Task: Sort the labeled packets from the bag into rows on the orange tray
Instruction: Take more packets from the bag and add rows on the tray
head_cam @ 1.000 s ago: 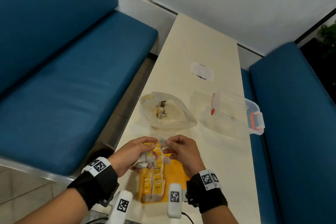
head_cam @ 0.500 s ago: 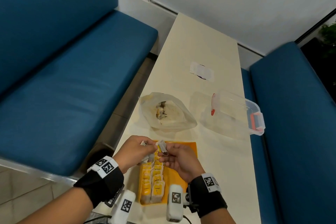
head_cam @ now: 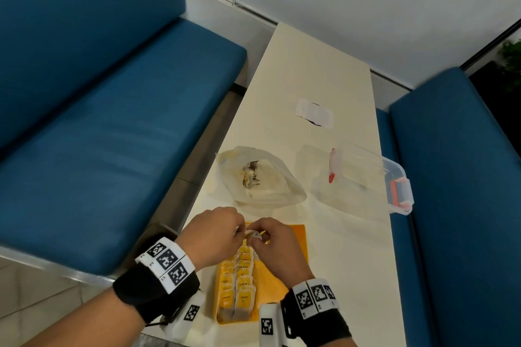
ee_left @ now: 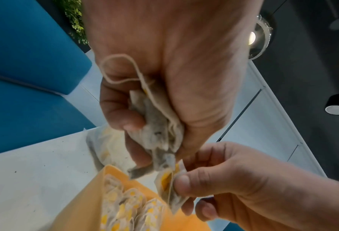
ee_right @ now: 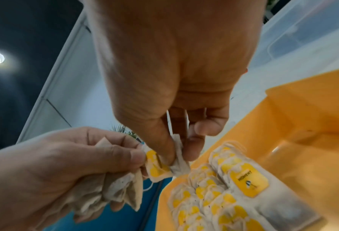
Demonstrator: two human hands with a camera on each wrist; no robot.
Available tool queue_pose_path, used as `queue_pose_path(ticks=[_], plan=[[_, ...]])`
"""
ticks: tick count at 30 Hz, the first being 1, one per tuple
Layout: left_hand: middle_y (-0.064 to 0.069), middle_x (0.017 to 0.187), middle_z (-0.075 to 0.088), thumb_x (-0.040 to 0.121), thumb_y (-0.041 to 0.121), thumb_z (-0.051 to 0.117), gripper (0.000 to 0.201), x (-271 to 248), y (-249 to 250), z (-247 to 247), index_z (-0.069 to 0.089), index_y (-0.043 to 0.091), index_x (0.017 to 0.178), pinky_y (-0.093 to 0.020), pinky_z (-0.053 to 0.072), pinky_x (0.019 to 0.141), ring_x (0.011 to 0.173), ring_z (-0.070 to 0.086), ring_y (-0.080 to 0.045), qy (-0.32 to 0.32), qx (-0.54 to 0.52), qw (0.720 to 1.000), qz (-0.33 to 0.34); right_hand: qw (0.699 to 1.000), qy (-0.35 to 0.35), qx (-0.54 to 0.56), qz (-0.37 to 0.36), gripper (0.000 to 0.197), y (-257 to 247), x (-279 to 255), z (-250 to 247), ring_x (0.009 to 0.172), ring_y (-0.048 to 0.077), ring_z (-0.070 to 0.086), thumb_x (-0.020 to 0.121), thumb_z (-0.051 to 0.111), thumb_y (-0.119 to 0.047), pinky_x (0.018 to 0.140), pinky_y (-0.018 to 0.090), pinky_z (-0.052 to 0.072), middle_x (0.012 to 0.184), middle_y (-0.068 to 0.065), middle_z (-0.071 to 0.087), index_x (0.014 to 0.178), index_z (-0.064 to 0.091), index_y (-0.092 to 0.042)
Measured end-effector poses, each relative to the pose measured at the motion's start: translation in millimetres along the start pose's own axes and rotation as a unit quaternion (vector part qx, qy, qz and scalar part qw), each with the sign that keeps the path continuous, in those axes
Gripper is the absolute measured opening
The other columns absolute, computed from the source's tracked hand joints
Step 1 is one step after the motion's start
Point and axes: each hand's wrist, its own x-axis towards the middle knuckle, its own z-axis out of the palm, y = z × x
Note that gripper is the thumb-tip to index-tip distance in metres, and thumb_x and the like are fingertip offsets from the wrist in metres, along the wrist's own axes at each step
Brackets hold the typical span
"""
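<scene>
An orange tray (head_cam: 293, 265) (ee_right: 295, 118) lies at the table's near edge with two rows of yellow-labelled packets (head_cam: 239, 284) (ee_right: 241, 179) along its left side. My left hand (head_cam: 214, 234) (ee_left: 164, 87) grips a bunch of several packets (ee_left: 155, 129) (ee_right: 113, 190) over the tray's far left corner. My right hand (head_cam: 270, 236) (ee_right: 176, 150) pinches one packet (ee_left: 168, 187) (ee_right: 164, 162) right beside that bunch. The two hands touch. The clear plastic bag (head_cam: 259, 177) lies beyond the tray with a few bits inside.
A clear plastic box (head_cam: 363, 177) with red clips sits to the right of the bag. A white label (head_cam: 314, 113) is stuck on the table farther off. Blue benches (head_cam: 98, 121) flank the narrow table (head_cam: 346, 262) on both sides.
Both hands stayed together over the tray's far end. The right hand has turned and its pinch on one packet has shifted next to the left hand's bunch.
</scene>
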Motion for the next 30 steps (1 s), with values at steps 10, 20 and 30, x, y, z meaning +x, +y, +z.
queue_pose_path(ticks=[10, 20, 30], plan=[[0.016, 0.089, 0.073, 0.084, 0.039, 0.081, 0.017, -3, -21, 2, 0.076, 0.037, 0.1, -0.019, 0.054, 0.067, 0.074, 0.07, 0.0, -0.025, -0.31, 0.949, -0.043, 0.96, 0.0, 0.274, 0.057, 0.024, 10, -4, -7, 0.072, 0.014, 0.068, 0.081, 0.077, -0.002, 0.061, 0.025, 0.05, 0.089, 0.01, 0.076, 0.101, 0.071, -0.012], [0.018, 0.088, 0.07, 0.089, 0.039, 0.075, 0.008, -2, -19, 5, 0.073, 0.037, 0.082, -0.017, 0.048, 0.073, 0.085, 0.063, 0.003, 0.006, -0.27, 0.962, -0.028, 0.984, 0.011, 0.174, 0.045, 0.049, 15, -11, -5, 0.101, 0.002, 0.061, 0.077, 0.072, -0.004, 0.082, 0.024, 0.056, 0.115, -0.018, 0.064, 0.113, 0.064, -0.037], [0.017, 0.095, 0.068, 0.083, 0.038, 0.081, 0.009, -4, -18, 15, 0.078, 0.036, 0.092, -0.021, 0.056, 0.073, 0.084, 0.065, 0.003, -0.019, -0.279, 0.96, -0.014, 0.957, 0.039, 0.282, 0.058, 0.007, 15, -16, -1, 0.066, 0.009, 0.064, 0.084, 0.071, 0.002, 0.059, 0.02, 0.049, 0.072, -0.001, 0.071, 0.084, 0.071, -0.005]])
